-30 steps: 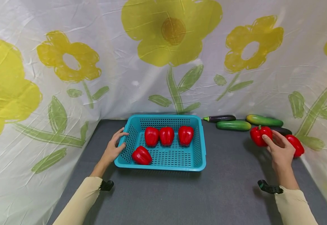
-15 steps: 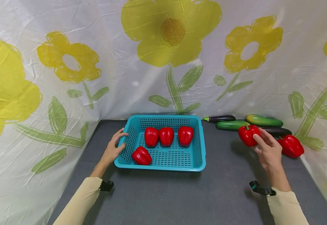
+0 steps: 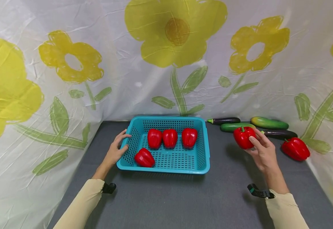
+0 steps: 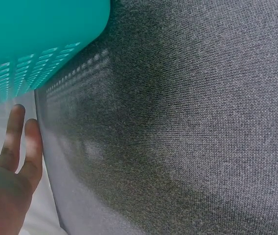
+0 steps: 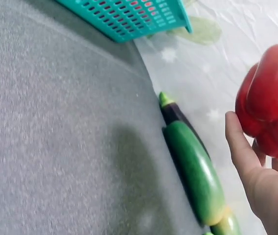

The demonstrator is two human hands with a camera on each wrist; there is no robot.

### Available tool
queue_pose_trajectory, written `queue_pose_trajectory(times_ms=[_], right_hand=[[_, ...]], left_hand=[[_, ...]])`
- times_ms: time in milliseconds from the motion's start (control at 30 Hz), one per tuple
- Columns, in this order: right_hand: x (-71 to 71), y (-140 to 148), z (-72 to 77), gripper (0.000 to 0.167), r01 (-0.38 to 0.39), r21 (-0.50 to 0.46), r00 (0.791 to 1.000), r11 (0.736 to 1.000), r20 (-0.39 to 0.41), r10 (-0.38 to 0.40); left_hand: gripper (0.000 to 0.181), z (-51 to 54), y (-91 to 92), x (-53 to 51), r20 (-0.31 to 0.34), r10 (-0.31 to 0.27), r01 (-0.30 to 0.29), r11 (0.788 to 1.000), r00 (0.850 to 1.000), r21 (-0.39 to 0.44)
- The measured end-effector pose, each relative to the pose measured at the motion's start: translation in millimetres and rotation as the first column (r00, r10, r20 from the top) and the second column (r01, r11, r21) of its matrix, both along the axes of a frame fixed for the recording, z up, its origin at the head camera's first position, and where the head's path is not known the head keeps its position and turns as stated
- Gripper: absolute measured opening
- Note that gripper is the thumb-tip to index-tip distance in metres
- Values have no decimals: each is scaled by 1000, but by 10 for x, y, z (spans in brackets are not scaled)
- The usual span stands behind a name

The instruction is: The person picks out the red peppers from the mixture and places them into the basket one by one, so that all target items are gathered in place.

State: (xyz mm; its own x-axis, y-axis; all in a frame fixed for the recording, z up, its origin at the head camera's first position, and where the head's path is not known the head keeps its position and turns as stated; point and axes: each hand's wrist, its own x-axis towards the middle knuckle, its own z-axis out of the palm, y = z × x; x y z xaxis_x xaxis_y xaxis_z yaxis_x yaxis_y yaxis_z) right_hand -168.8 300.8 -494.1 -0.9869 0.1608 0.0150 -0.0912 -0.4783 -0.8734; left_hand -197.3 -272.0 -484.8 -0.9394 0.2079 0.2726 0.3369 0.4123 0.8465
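My right hand (image 3: 264,154) grips a red bell pepper (image 3: 243,137) with a green stem, above the table to the right of the basket. In the right wrist view, the bell pepper (image 5: 273,98) is held between thumb and fingers, clear of the table. My left hand (image 3: 116,149) is at the left rim of the blue-green plastic basket (image 3: 166,172), fingers spread against its edge. Two of the left hand's fingers (image 4: 33,147) show extended beside the basket wall (image 4: 36,71); the rest are hidden there. Several red bell peppers (image 3: 170,138) lie inside the basket.
Another red bell pepper (image 3: 296,149) lies at the table's right edge. Along the back lie eggplants (image 3: 223,121), a green cucumber-like vegetable (image 3: 232,127) and a yellow-green one (image 3: 269,123). A flower-printed curtain (image 3: 155,89) borders the grey table (image 3: 172,203).
My right hand has carried the bell pepper leftward, away from the other one at the right edge, uncovering the dark eggplant behind. The left hand and basket have stayed in place.
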Motion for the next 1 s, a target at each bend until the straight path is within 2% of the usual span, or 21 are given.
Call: queue_pose_trajectory(times_ms=[200,367,467,533,667,800,1000], right_hand=[[-32,-94,28,47,-49,4,999,999,-19,49],[-61,-180,61,39,-128,-72,991,989,-45,125],[-83,-221,90,40,-163,-86,986,983,-49,160],[-92,-242,104,46,-189,-66,981,980,-47,186],[-101,-287,125,56,-235,-5,971,972,-53,234],[-112,-356,138,54,-250,46,966,967,-58,252],[-140,-464,157,52,-261,112,964,959,-23,265]], left_hand=[[38,19,2,-17,-4,1,-1,1000,1000,-8],[38,26,3,-16,5,7,-7,1000,1000,-25],[38,7,-3,-19,6,6,-5,1000,1000,-24],[38,-30,-14,-31,3,4,-4,1000,1000,-15],[39,-196,-72,-102,-8,13,-13,1000,1000,-8],[40,-355,-144,-176,-21,16,-17,1000,1000,-21],[40,-414,-188,-199,-24,7,-8,1000,1000,-11]])
